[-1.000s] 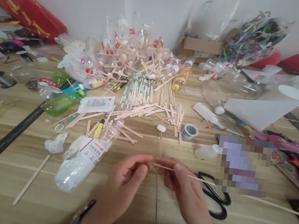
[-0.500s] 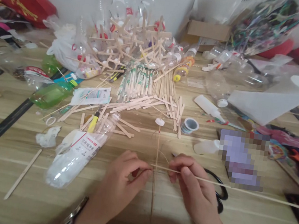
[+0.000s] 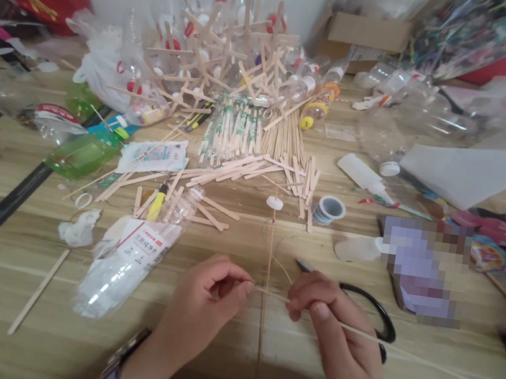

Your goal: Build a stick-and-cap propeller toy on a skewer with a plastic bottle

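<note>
A thin wooden skewer (image 3: 382, 342) runs crosswise through both my hands, its far part leaving the view on the right. My left hand (image 3: 212, 297) pinches its left end between thumb and fingers. Further along, my right hand (image 3: 337, 327) grips the same skewer between thumb and forefinger. A second thin stick (image 3: 270, 251) passes behind the first one, crossing it between the hands; whether they touch I cannot tell. Near its far end is a white bottle cap (image 3: 274, 202), and a thin thread hangs beside it. Black-handled scissors (image 3: 388, 324) lie partly hidden by my right hand.
A clear bottle with a white label (image 3: 139, 242) lies to the left. Flat craft sticks (image 3: 236, 171), skewers (image 3: 283, 137) and plastic bottles fill the back. A tape roll (image 3: 329, 210), a white glue bottle (image 3: 363, 175) and a phone (image 3: 415, 269) are on the right.
The view has shifted slightly. My right hand is a little lower and further right, and the skewer now slopes down more steeply to the right. Both hands keep their pinch.
</note>
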`<action>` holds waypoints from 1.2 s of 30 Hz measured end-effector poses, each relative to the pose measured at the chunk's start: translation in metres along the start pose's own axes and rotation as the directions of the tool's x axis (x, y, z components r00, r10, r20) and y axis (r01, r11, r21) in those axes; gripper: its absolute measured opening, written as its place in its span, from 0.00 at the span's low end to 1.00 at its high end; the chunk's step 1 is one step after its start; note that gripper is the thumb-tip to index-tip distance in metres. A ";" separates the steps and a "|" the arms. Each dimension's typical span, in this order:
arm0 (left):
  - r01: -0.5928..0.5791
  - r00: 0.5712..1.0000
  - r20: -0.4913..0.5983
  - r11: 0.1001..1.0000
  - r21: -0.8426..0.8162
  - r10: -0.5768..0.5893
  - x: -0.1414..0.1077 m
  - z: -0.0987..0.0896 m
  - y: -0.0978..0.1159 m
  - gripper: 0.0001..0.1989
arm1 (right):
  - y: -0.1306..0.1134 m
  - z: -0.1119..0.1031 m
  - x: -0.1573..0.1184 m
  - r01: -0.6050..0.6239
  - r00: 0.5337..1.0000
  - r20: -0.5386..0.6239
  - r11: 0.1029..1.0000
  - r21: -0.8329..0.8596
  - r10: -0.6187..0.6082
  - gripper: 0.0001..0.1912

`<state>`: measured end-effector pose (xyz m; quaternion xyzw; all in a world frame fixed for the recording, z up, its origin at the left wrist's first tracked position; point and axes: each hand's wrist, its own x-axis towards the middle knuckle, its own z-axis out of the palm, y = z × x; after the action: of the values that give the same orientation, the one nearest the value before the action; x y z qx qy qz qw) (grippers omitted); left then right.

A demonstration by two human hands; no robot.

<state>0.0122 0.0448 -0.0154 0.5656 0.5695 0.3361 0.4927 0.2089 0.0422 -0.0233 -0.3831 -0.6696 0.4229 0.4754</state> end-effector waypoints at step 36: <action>0.090 0.995 0.051 0.994 -0.058 -0.087 0.000 0.000 0.001 0.08 | -0.002 0.001 -0.004 0.028 1.000 0.005 0.999 -0.031 -0.028 0.12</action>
<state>0.0125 0.0452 -0.0148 0.5327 0.5717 0.3170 0.5375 0.2089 0.0379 -0.0227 -0.3800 -0.6826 0.4066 0.4736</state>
